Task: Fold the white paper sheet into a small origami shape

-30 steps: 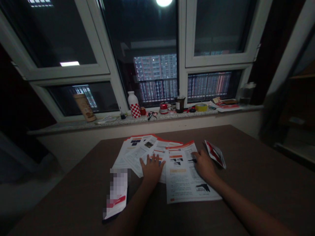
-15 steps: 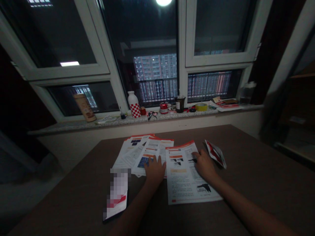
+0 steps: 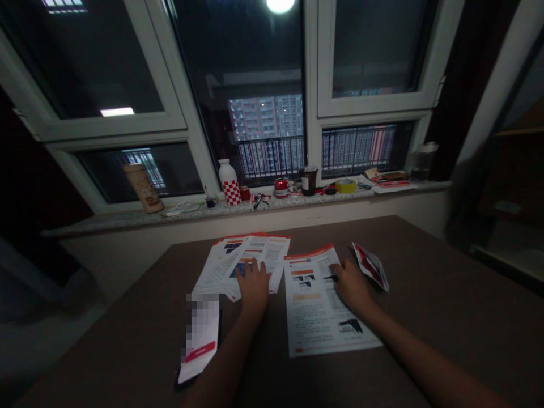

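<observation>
My left hand lies with its fingers spread on the top sheet of several fanned-out printed sheets, white with orange top edges. My right hand rests on the right side of a single printed sheet showing dark, caliper-like pictures. Its fingers are stretched out and partly curled, and its palm side is hidden. A folded red-and-white leaflet stands half open just right of that hand. On the near left, beside my left forearm, lies a phone with a lit, partly blurred screen.
Everything lies on a dark brown table. Behind it, a stone window sill carries a tan tumbler, a checkered bottle, a red tin, a dark cup, yellow tape and a clear jug.
My left hand has slid left and slightly away from me, and the top sheet beneath it has shifted left over the others. A gap now separates it from the right sheet. My right hand stays put.
</observation>
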`<state>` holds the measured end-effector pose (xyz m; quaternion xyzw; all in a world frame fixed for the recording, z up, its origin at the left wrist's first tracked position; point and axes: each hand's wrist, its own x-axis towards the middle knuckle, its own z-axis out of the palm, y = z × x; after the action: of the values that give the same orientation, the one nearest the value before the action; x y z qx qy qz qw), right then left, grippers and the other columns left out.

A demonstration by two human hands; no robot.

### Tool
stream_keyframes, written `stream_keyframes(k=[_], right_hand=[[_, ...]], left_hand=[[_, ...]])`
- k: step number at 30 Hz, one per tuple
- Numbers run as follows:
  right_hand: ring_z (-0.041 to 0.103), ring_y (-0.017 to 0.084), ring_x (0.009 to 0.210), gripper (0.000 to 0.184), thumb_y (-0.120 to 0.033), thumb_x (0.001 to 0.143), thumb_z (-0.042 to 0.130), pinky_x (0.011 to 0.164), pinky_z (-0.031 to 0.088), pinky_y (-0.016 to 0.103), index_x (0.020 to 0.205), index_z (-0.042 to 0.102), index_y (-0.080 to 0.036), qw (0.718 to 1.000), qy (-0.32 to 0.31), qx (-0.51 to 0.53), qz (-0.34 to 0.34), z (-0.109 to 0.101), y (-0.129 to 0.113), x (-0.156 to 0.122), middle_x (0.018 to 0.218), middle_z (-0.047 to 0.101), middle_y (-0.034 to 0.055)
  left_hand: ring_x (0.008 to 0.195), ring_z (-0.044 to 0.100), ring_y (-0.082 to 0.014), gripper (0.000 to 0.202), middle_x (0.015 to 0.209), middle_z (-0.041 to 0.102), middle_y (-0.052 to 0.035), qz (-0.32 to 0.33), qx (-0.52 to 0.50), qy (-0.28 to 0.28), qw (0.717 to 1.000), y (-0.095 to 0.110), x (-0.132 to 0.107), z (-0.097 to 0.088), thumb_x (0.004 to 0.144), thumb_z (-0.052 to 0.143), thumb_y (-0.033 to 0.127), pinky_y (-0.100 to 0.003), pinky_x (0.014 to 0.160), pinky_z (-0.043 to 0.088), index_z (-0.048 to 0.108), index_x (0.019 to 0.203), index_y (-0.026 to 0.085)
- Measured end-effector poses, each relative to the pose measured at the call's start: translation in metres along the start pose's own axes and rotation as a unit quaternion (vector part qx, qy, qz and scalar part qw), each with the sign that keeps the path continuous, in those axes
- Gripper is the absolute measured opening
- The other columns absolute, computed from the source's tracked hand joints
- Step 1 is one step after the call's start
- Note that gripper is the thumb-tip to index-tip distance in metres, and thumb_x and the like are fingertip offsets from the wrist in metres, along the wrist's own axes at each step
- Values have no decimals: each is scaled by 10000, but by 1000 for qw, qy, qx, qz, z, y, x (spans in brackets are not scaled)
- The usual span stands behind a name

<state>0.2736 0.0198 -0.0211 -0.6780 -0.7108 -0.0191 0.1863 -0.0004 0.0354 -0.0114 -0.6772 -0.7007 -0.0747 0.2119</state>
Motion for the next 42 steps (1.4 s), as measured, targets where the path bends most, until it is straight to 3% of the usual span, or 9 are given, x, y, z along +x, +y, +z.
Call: stream_keyframes(k=[3, 5, 9, 13, 18, 22, 30, 33, 42], right_hand=[[538, 244, 1027, 438, -32, 847, 435, 866, 392, 294, 1213, 624, -179, 1000, -3, 4, 0, -1, 0, 0, 1079, 558, 128], [535, 252, 1036, 423, -47, 852, 438, 888, 395, 309, 1208, 630, -173, 1000, -2, 6, -1, -1, -1, -1, 1082, 561, 133], [460, 297, 1171, 395, -50, 847, 449, 994, 355, 372, 1165, 659, -154, 1000, 18, 2, -9, -2, -2, -1, 1259, 515, 165], [322, 331, 1313, 422, -47, 832, 472, 1067, 289, 446, 1213, 629, -143, 999, 40, -1, -30, -4, -5, -3, 1434, 414, 160], [469, 244, 1219, 328, -200, 914, 479, 1047, 345, 398, 1198, 642, -199, 984, -48, 75, -153, -4, -13, -9, 1295, 575, 100], [422, 252, 1306, 418, -379, 924, 508, 1108, 295, 425, 1307, 573, -223, 965, -103, 117, -211, -3, -19, -14, 1397, 519, 95], [252, 237, 1436, 601, -467, 905, 526, 1184, 152, 454, 1437, 418, -210, 948, -155, 153, -232, -1, -9, -10, 1536, 339, 114], [240, 243, 1439, 591, -463, 921, 503, 1184, 151, 459, 1438, 416, -188, 953, -142, 144, -225, 3, -6, -9, 1539, 327, 129], [443, 228, 1284, 324, -348, 900, 567, 1098, 335, 379, 1188, 662, -235, 932, -134, 180, -284, -19, -15, -14, 1334, 548, 93]], left_hand=[[1352, 379, -332, 418, 1451, 476, -116, 47, -21, -6, 999, 11, -4, -5, 947, 417, 197, -586, 1100, 239, 552, 1341, 215], [1361, 373, -317, 423, 1461, 473, -72, 69, -74, -26, 995, 19, -10, -5, 967, 377, 264, -576, 1097, 268, 530, 1361, 249], [1372, 348, -365, 474, 1496, 424, -58, 54, -122, -70, 989, 26, -17, -3, 950, 397, 417, -618, 1072, 283, 491, 1394, 282], [1373, 360, -342, 451, 1490, 432, -54, 19, -115, -82, 990, 19, -13, -1, 957, 371, 337, -621, 1065, 286, 493, 1390, 299], [1342, 402, -341, 428, 1447, 483, -110, -23, -89, -45, 995, 13, -6, 6, 953, 373, 247, -598, 1050, 320, 550, 1342, 229], [1315, 431, -339, 414, 1412, 512, -142, -25, -78, -18, 996, 11, -5, 8, 952, 366, 211, -589, 1049, 324, 570, 1311, 191], [1352, 405, -223, 371, 1426, 514, -41, 131, -192, -74, 970, 28, -16, -4, 976, 402, 266, -520, 1138, 266, 536, 1322, 273], [1352, 406, -225, 346, 1449, 489, -30, 183, -215, -95, 955, 33, -23, -7, 971, 441, 316, -584, 1144, 209, 545, 1300, 298], [1350, 408, -260, 341, 1422, 521, -29, 196, -173, -78, 962, 28, -26, -11, 972, 451, 323, -634, 1148, 103, 555, 1297, 313]])
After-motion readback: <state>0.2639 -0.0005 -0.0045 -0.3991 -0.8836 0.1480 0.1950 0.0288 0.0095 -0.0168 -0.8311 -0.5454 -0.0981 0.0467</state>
